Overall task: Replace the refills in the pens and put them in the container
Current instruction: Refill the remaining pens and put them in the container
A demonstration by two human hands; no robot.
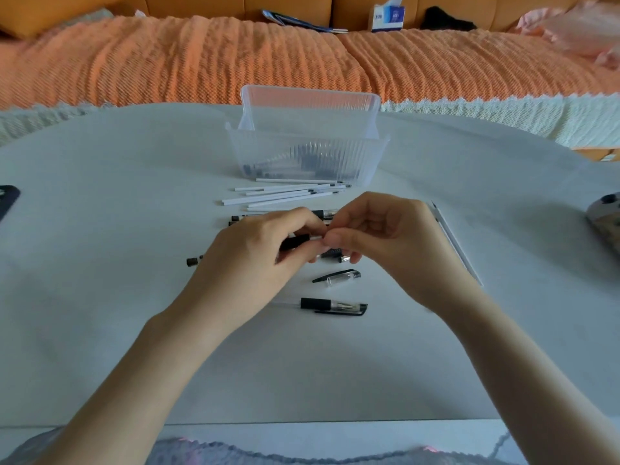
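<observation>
Between hands [250, 253] [389, 239], pen [297, 242] (tip hidden)

soft, even daylight fills the scene, bright and with no hard glare. the white table [100, 229] carries only faint, diffuse shadows beneath the forearms. the wide lens bows the table's far edge and the orange sofa cover [201, 62]. a pink cloth [577, 28] at upper right is smeared by blur. the left hand [255, 253], right hand [389, 236] and the pen [297, 242] they grip look slightly soft.
</observation>
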